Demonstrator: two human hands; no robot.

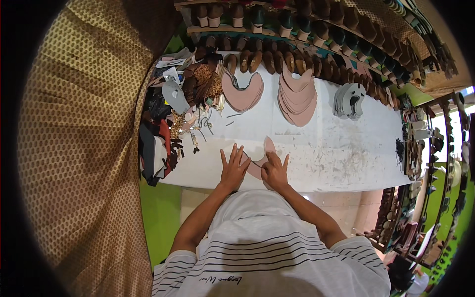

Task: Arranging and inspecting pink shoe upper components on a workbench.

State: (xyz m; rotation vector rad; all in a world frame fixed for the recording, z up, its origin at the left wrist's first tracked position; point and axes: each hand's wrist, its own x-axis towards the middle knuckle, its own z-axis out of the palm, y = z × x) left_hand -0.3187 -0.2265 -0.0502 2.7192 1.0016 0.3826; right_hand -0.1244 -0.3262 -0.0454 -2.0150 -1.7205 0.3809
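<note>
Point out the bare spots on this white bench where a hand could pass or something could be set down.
Widest bare patch: right of the right hand, below the grey pieces, on the scuffed bench. A narrower strip lies between the pink stacks and the pink piece under both hands. The left hand borders crowded scraps and buckles.

Lying open: bare white table (341,148) at centre and right of frame, scuffed, wide enough for a hand. Crowding the upper edge: two pink cut-piece stacks (297,96), grey stack (349,101). Blocking the left end: scrap and strap clutter (183,114). Hemming in the back: shelves of shoe lasts (297,29). Closing off the right: racks (420,148).
</note>
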